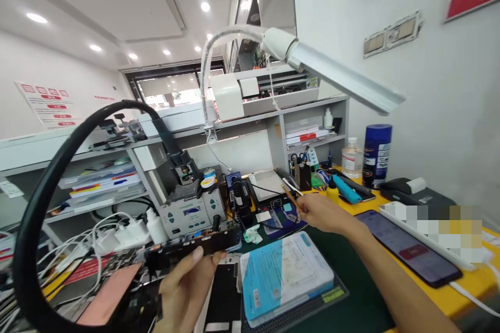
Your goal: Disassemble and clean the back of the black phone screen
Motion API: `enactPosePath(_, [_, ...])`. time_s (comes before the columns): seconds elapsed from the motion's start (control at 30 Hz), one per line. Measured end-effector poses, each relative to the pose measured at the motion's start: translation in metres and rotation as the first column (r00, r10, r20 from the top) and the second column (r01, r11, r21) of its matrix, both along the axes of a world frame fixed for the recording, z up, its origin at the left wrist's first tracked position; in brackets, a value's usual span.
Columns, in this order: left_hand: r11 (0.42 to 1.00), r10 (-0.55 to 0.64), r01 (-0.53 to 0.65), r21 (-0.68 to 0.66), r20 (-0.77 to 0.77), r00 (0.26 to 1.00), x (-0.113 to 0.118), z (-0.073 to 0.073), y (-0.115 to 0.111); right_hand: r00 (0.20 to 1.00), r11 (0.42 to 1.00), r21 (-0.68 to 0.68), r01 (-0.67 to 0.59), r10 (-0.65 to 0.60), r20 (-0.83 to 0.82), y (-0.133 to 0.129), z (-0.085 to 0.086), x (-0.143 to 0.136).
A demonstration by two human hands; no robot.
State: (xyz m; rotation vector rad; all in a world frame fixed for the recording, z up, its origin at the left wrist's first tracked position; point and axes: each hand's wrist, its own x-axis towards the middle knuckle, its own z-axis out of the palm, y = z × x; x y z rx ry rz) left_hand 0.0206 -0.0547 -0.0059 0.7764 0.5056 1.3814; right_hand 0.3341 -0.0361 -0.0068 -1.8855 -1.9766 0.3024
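My left hand, low in the view and left of centre, grips a dark flat phone part by its edge, tilted up. My right hand reaches forward over the far side of the bench. Its fingers are closed around a thin brownish tool; a white-tipped stick shows just beside it. Between the hands lies a blue and white box on a dark mat. A black flat phone piece lies to the left of the box.
A phone with a lit screen lies at the right. Behind stand a blue spray can, a clear bottle and a grey control unit. A black hose arches at the left; a white lamp hangs overhead.
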Motion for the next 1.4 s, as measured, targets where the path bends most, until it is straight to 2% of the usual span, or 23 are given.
enactPosePath(0.13, [0.999,0.018,-0.017,-0.048,0.012,1.000,-0.003,-0.002,0.004,0.998,0.982,-0.185,0.048,-0.039,0.052,0.002,-0.005,0.004])
enactPosePath(0.23, [0.997,0.002,-0.003,-0.074,-0.006,1.000,-0.003,-0.005,0.007,0.994,0.963,-0.249,0.105,-0.101,0.029,0.005,-0.008,0.005])
enactPosePath(0.3, [0.997,-0.031,0.031,-0.072,-0.006,0.999,-0.001,-0.005,0.005,0.986,0.960,-0.232,0.160,-0.165,-0.002,0.006,-0.007,0.012])
enactPosePath(0.4, [0.996,-0.046,0.046,-0.073,-0.003,0.999,0.003,-0.005,0.001,0.943,0.941,-0.104,0.321,-0.328,-0.050,0.005,-0.002,0.032])
enactPosePath(0.47, [0.996,-0.046,0.046,-0.073,0.003,0.999,0.003,-0.005,0.000,0.876,0.879,0.006,0.477,-0.475,-0.083,0.004,0.002,0.047])
enactPosePath(0.53, [0.997,-0.059,0.059,-0.058,0.014,0.998,0.003,-0.006,-0.001,0.803,0.804,0.054,0.592,-0.583,-0.126,0.005,0.001,0.059])
enactPosePath(0.6, [0.996,-0.077,0.078,-0.038,0.012,0.997,0.002,-0.008,0.000,0.758,0.766,0.026,0.643,-0.630,-0.168,0.008,-0.003,0.065])
enactPosePath(0.73, [0.993,-0.093,0.091,-0.073,-0.036,0.995,0.000,-0.011,0.002,0.731,0.765,-0.079,0.639,-0.636,-0.248,0.012,-0.014,0.065])
enactPosePath(0.8, [0.995,-0.079,0.076,-0.059,-0.038,0.996,0.001,-0.010,0.001,0.738,0.788,-0.076,0.612,-0.602,-0.305,0.011,-0.013,0.062])
enactPosePath(0.87, [0.997,-0.078,0.077,-0.025,-0.029,0.997,0.002,-0.008,-0.001,0.765,0.836,-0.034,0.548,-0.517,-0.384,0.007,-0.006,0.056])
enactPosePath(0.97, [0.995,-0.104,0.104,0.010,-0.026,0.994,0.004,-0.008,-0.004,0.804,0.933,0.067,0.354,-0.267,-0.531,-0.001,0.010,0.033])
enactPosePath(1.03, [0.995,-0.089,0.091,0.046,-0.038,0.995,0.005,-0.010,-0.005,0.779,0.980,0.123,0.159,-0.048,-0.625,-0.008,0.019,0.010])
enactPosePath(1.13, [0.993,-0.050,0.057,0.100,-0.063,0.997,0.005,-0.015,-0.006,0.657,0.971,0.185,-0.148,0.237,-0.715,-0.022,0.026,-0.028])
enactPosePath(1.27, [0.980,-0.022,0.039,0.196,-0.087,0.996,0.005,-0.019,-0.005,0.452,0.877,0.218,-0.429,0.418,-0.788,-0.044,0.025,-0.061])
enactPosePath(1.3, [0.977,-0.008,0.026,0.214,-0.086,0.996,0.005,-0.020,-0.005,0.421,0.864,0.210,-0.458,0.419,-0.804,-0.050,0.023,-0.064])
enactPosePath(1.33, [0.974,0.008,0.012,0.228,-0.088,0.996,0.005,-0.020,-0.004,0.423,0.863,0.188,-0.469,0.407,-0.810,-0.055,0.020,-0.066])
enactPosePath(1.37, [0.969,0.028,-0.006,0.246,-0.088,0.996,0.005,-0.020,-0.003,0.456,0.874,0.175,-0.453,0.396,-0.797,-0.059,0.017,-0.066])
enactPosePath(1.4, [0.964,0.048,-0.023,0.264,-0.091,0.995,0.005,-0.020,-0.003,0.499,0.919,0.172,-0.354,0.341,-0.796,-0.063,0.013,-0.065])
